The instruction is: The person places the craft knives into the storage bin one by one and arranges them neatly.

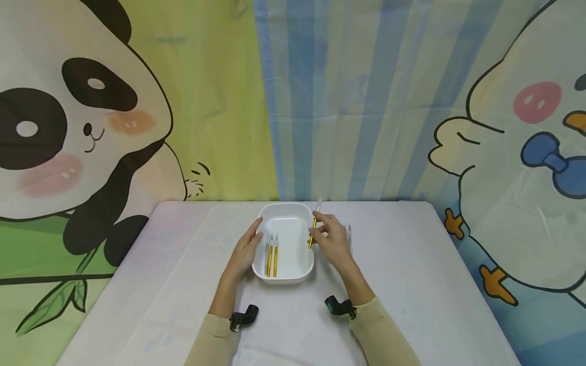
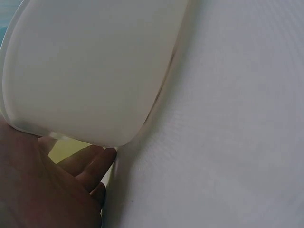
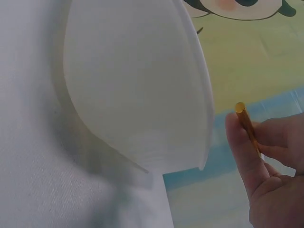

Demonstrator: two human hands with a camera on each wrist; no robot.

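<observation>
A white rectangular tray (image 1: pixel 289 262) stands on the table. My left hand (image 1: pixel 244 252) rests against its left side, and in the left wrist view the fingers (image 2: pixel 97 168) lie along the outer wall. On the left of the tray floor lie two gold sticks with pale, clear tips (image 1: pixel 275 262) and a silver one (image 1: pixel 267 259), side by side. My right hand (image 1: pixel 333 240) pinches another gold stick (image 1: pixel 313 231) over the right rim, its clear tip pointing away. In the right wrist view the round end of this gold stick (image 3: pixel 241 108) shows between the fingertips.
A silver stick (image 1: pixel 350 239) lies on the table right of the tray, partly behind my right hand. The white-covered table (image 1: pixel 403 284) ends at a striped curtain (image 1: pixel 348 101) behind, with a panda print to the left and a bird print to the right.
</observation>
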